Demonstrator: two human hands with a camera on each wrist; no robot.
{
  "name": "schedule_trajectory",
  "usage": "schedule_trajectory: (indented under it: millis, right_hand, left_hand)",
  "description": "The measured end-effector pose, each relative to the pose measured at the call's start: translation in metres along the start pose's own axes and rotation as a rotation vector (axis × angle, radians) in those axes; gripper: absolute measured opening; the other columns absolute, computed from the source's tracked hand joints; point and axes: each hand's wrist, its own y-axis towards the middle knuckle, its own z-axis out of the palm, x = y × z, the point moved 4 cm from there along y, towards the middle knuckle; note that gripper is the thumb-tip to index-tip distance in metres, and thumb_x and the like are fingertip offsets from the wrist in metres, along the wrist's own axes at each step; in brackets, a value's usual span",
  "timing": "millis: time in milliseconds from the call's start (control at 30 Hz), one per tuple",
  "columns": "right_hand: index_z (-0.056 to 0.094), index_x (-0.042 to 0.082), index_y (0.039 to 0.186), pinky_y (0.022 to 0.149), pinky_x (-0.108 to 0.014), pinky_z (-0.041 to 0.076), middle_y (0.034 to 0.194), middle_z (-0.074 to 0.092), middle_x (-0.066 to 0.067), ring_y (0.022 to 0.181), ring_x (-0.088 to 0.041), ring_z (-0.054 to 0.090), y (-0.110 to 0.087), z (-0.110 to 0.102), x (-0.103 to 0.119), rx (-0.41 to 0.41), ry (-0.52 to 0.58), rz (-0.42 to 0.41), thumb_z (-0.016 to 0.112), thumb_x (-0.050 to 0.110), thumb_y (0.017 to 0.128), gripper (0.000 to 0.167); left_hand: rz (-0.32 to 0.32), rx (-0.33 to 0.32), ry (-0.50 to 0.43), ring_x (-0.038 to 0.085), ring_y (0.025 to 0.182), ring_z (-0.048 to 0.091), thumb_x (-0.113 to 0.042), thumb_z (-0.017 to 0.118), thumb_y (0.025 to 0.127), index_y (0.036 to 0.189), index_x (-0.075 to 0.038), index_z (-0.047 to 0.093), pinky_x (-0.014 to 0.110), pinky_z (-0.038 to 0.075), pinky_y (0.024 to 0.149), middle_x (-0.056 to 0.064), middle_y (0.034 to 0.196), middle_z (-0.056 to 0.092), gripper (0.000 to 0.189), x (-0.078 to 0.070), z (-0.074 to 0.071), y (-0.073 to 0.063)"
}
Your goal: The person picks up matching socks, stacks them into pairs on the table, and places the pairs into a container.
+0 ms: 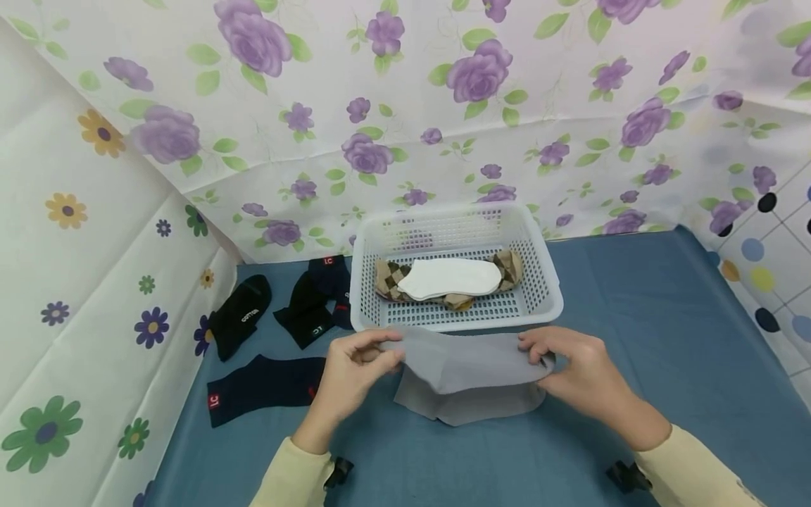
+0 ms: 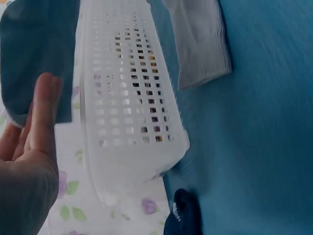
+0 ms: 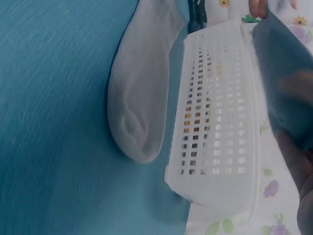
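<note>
A grey sock (image 1: 478, 360) is stretched sideways between the two hands in the head view. My left hand (image 1: 351, 373) pinches its left end between thumb and fingers. At the other end, my right hand (image 1: 579, 362) grips the sock with fingertips and thumb. Below it, a second grey sock (image 1: 472, 406) lies flat on the blue cloth, partly covered by the held one. The right wrist view shows that lying sock (image 3: 139, 88) with its rounded toe near the basket, while its ribbed cuff (image 2: 205, 73) appears in the left wrist view.
Just behind the hands stands a white perforated basket (image 1: 456, 325), holding a white sock (image 1: 453, 277) and brown checkered socks (image 1: 509, 267). On the left lie a navy sock (image 1: 266, 384), a black pair (image 1: 241, 313) and other dark socks (image 1: 310, 310). Flowered sheeting (image 1: 405, 91) rises behind.
</note>
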Motion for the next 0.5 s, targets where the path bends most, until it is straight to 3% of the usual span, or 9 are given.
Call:
schedule_trajectory:
  millis: [100, 200, 267, 333, 400, 500]
  right_hand:
    - [0.071, 0.018, 0.095, 0.086, -0.009, 0.045, 0.105, 0.069, 0.000, 0.099, -0.013, 0.064, 0.001, -0.002, 0.006, -0.042, -0.015, -0.094, 0.085, 0.014, 0.060, 0.038]
    - [0.073, 0.014, 0.098, 0.089, -0.014, 0.046, 0.103, 0.070, -0.002, 0.096, -0.017, 0.066, 0.003, -0.001, 0.013, -0.114, -0.053, -0.148, 0.085, 0.025, 0.064, 0.038]
    - [0.074, 0.012, 0.094, 0.081, -0.014, 0.049, 0.100, 0.071, -0.004, 0.092, -0.017, 0.068, 0.003, 0.000, 0.014, -0.160, -0.063, -0.134, 0.083, 0.019, 0.067, 0.030]
    - [0.075, 0.011, 0.092, 0.070, -0.011, 0.048, 0.097, 0.072, -0.004, 0.084, -0.015, 0.068, 0.004, 0.001, 0.013, -0.199, -0.069, -0.098, 0.081, 0.008, 0.068, 0.025]
    - [0.075, 0.010, 0.094, 0.060, -0.010, 0.044, 0.098, 0.072, -0.005, 0.075, -0.010, 0.066, 0.003, 0.002, 0.011, -0.219, -0.074, -0.059, 0.079, -0.002, 0.067, 0.030]
    - [0.072, 0.009, 0.104, 0.057, -0.008, 0.040, 0.109, 0.069, -0.007, 0.072, -0.007, 0.062, 0.003, 0.001, 0.009, -0.229, -0.083, -0.004, 0.078, -0.008, 0.065, 0.043]
  left_hand:
    - [0.061, -0.059, -0.002, 0.020, 0.064, 0.065, -0.016, 0.067, 0.087, 0.101, -0.004, 0.070, 0.032, 0.055, 0.060, 0.017, 0.083, 0.069, 0.019, -0.001, -0.001, 0.001]
    - [0.079, -0.112, 0.025, 0.013, 0.049, 0.053, -0.019, 0.070, 0.084, 0.095, -0.010, 0.072, 0.027, 0.046, 0.047, 0.013, 0.070, 0.066, 0.015, 0.009, -0.001, 0.003]
    - [0.094, -0.126, 0.029, 0.012, 0.045, 0.046, -0.016, 0.072, 0.082, 0.093, -0.010, 0.072, 0.026, 0.040, 0.043, 0.011, 0.069, 0.065, 0.012, 0.011, 0.001, 0.003]
    - [0.079, -0.130, 0.024, 0.017, 0.046, 0.048, -0.014, 0.073, 0.081, 0.089, -0.009, 0.072, 0.026, 0.041, 0.043, 0.010, 0.073, 0.067, 0.009, 0.002, 0.004, 0.002]
    - [0.069, -0.130, 0.031, 0.023, 0.050, 0.051, -0.009, 0.073, 0.080, 0.087, -0.005, 0.071, 0.025, 0.043, 0.045, 0.011, 0.083, 0.069, 0.009, -0.010, 0.006, 0.001]
    - [0.029, -0.133, 0.074, 0.027, 0.051, 0.049, -0.004, 0.074, 0.078, 0.096, -0.004, 0.068, 0.023, 0.043, 0.046, 0.013, 0.087, 0.066, 0.018, -0.022, 0.008, -0.001]
